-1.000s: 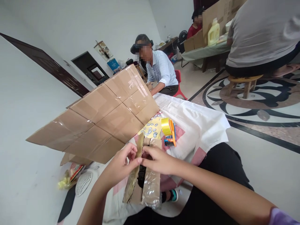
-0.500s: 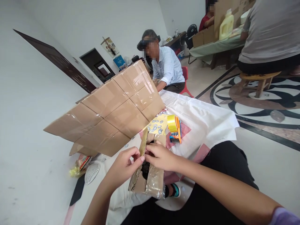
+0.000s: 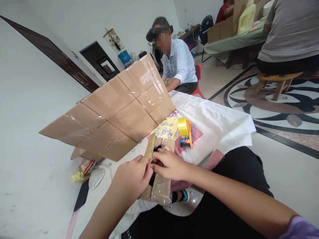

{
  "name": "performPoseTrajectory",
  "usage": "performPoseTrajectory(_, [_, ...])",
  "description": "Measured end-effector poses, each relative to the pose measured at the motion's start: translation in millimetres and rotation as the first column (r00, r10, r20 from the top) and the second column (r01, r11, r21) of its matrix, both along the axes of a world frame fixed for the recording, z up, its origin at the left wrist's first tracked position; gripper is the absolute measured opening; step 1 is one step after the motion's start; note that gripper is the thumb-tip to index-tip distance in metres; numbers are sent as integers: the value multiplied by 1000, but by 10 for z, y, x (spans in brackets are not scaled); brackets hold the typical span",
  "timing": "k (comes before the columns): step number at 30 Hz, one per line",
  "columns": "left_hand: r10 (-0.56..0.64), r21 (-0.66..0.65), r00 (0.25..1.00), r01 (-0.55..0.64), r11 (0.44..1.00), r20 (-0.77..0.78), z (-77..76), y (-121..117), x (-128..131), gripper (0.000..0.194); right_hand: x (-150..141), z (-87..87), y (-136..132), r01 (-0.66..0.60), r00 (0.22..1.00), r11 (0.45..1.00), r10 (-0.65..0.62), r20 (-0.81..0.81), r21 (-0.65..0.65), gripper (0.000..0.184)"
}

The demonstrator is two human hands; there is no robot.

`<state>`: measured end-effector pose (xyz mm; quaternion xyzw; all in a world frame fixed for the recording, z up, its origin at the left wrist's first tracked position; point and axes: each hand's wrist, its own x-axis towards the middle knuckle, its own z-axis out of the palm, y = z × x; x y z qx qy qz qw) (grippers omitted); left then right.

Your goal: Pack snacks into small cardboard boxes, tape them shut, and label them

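Observation:
A small taped cardboard box [image 3: 161, 190] lies across my lap side of the table, its top partly open with black printing inside. My left hand [image 3: 134, 174] is closed, with thumb and fingers pinching the raised flap [image 3: 151, 146] at the left of the opening. My right hand [image 3: 170, 163] reaches in from the right, fingers curled over the opening and meeting the left fingertips at the flap's edge; what its fingertips pinch is partly hidden. Just beyond the box stands a tape dispenser [image 3: 185, 132] with a yellow roll and an orange-blue frame.
A large taped cardboard panel [image 3: 112, 113] leans up across the table's left. Yellow printed paper [image 3: 165, 128] lies on the white cloth [image 3: 211, 119]. Across the table sits a person in a light blue shirt [image 3: 180, 61]. A white perforated fly swatter [image 3: 97, 177] lies at left.
My left hand has turned over and closed more tightly on the flap, its back now upward. My right hand stays at the opening, fingers slightly more curled. The view has shifted a little.

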<state>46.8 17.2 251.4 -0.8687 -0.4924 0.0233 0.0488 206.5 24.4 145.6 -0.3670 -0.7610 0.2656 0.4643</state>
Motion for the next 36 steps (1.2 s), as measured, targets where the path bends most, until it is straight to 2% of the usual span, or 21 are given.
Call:
performPoseTrajectory(3, [-33, -58, 999, 35, 998, 38, 33, 41, -16, 21, 2, 29, -4, -9, 1000, 1000, 9, -18, -10, 12])
performPoseTrajectory(6, [-65, -215, 972, 115, 970, 228, 70, 117, -64, 21, 24, 69, 3, -37, 995, 997, 31, -94, -68, 16])
performPoseTrajectory(9, [-17, -308, 925, 144, 940, 380, 51, 157, -95, 21, 53, 91, 18, -113, 976, 978, 77, -202, -176, 29])
performPoseTrajectory(11, [0, -327, 901, 156, 932, 433, 1, 154, -97, 22, 70, 93, 27, -196, 956, 946, 126, -267, -257, 32])
performPoseTrajectory(14, [-1, -322, 880, 175, 930, 475, -94, 133, -89, 22, 85, 90, 33, -284, 930, 898, 173, -324, -336, 27])
performPoseTrajectory(21, [88, -366, 825, 149, 919, 558, -192, 139, -126, 22, 104, 101, 39, -308, 924, 856, 167, -343, -414, 22])
performPoseTrajectory(23, [149, -416, 800, 134, 899, 581, -200, 162, -144, 24, 101, 97, 38, -312, 928, 858, 184, -323, -408, 23])
performPoseTrajectory(25, [225, -469, 753, 124, 875, 619, -209, 190, -150, 25, 85, 90, 26, -298, 938, 884, 200, -284, -361, 24])
performPoseTrajectory(28, [341, -515, 653, 87, 853, 676, -213, 239, -128, 20, 35, 72, -4, -188, 974, 954, 151, -170, -232, 16])
performPoseTrajectory(30, [392, -545, 617, 73, 835, 683, -203, 280, -105, 19, -3, 56, -21, -104, 992, 983, 91, -90, -154, 17])
performPoseTrajectory(34, [387, -611, 688, 103, 785, 614, -179, 375, -87, 16, -40, 31, -27, -55, 998, 994, 52, -34, -95, 22])
performPoseTrajectory(36, [361, -608, 731, 93, 788, 579, -171, 408, -93, 11, -39, 24, -23, -47, 999, 995, 44, -28, -86, 23])
